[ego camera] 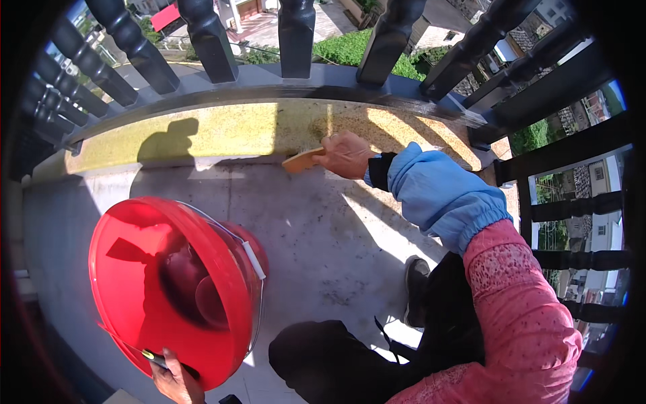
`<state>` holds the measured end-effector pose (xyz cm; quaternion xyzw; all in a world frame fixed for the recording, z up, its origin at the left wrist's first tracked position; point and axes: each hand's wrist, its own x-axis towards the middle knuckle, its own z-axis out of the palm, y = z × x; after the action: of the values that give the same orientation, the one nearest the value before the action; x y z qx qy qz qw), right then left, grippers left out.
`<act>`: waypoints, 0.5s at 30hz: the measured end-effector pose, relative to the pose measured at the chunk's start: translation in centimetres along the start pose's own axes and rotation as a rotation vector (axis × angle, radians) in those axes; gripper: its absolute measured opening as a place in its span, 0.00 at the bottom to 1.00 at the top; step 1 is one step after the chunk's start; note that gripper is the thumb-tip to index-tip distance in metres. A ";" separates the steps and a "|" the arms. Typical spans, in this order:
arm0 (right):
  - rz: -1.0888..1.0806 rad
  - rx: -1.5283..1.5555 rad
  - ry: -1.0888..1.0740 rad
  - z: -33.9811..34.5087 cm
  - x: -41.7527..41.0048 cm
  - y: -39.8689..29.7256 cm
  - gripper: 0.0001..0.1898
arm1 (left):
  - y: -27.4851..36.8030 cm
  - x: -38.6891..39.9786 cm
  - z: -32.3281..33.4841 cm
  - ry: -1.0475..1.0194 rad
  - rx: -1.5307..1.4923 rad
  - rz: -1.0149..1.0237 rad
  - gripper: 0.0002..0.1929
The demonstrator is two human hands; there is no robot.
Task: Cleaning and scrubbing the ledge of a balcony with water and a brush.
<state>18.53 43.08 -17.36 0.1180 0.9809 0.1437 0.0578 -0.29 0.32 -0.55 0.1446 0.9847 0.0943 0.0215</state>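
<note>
My right hand (347, 154) is closed around a tan, wood-coloured brush (299, 161). Its pale bristles, only partly visible, are against the foot of the low yellowish ledge (222, 132), where it meets the grey floor. At the lower left, my left hand (177, 380) grips the black and yellow-green handle (155, 357) of a tool at the near rim of a large red plastic bucket (126, 283). The tool's far end cannot be made out. The bucket has a wire bail with a white grip (254, 260), and its inside lies partly in shadow.
Dark balusters (296, 40) rise from a bottom rail (323, 81) above the ledge, and more railing (570, 260) runs along the right. My dark shoe (417, 288) and bent knee (313, 348) are near the bucket. Dark specks mark the tiled floor (313, 242). Houses and greenery lie below.
</note>
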 end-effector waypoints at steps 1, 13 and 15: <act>0.000 0.060 -0.008 0.0 -0.6 0.5 0.10 | -1.8 0.4 0.5 0.000 0.008 -0.006 0.26; 0.085 0.021 -0.263 0.5 -12.1 6.4 0.10 | 1.0 -0.7 0.6 0.121 -0.176 -0.051 0.25; 0.075 0.071 -0.257 -0.3 -7.2 4.4 0.09 | -2.6 0.4 2.3 0.097 -0.189 0.030 0.22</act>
<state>26.43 45.35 -15.24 0.1738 0.9647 0.0948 0.1735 -1.19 -1.60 -3.26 0.1519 0.9691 0.1938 -0.0143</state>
